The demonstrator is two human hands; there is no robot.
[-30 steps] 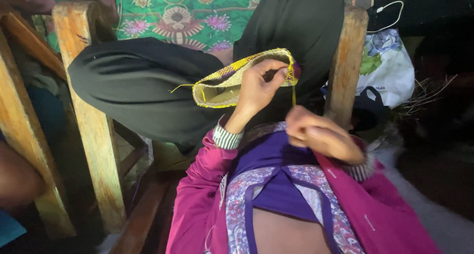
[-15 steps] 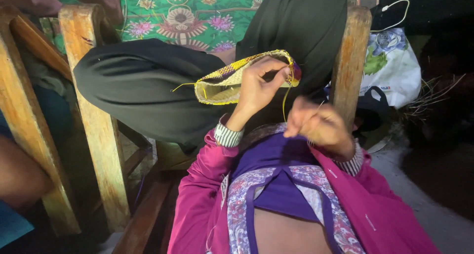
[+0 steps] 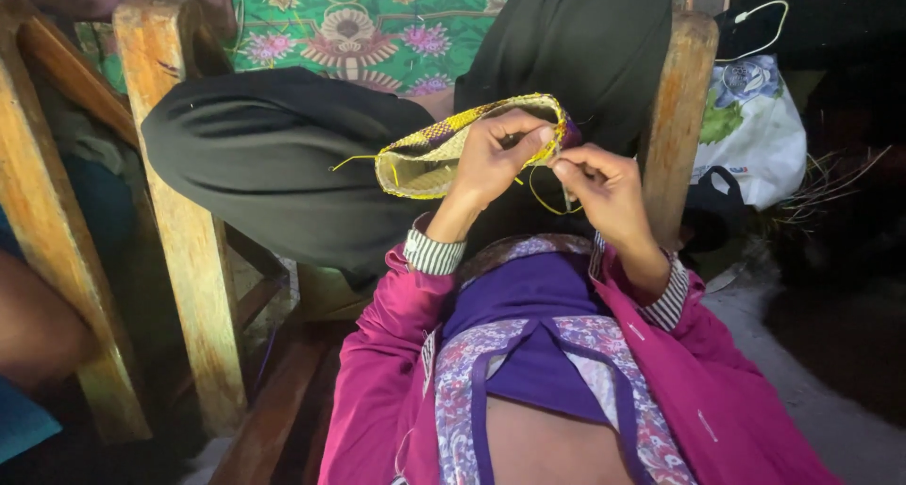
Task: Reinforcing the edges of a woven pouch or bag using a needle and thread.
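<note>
The small yellow woven piece [image 3: 444,150] is gripped at its rim by the left hand [image 3: 491,159]; a thin strand [image 3: 540,194] is pinched by the right hand [image 3: 604,188]; it looks light, pliable, best held at the rim.

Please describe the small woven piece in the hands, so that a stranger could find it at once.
Between two wooden posts lies black cloth. On it, the left hand holds a small yellow woven piece, the right hand beside it. Only it is yellow, curved, with loose strands.
</note>
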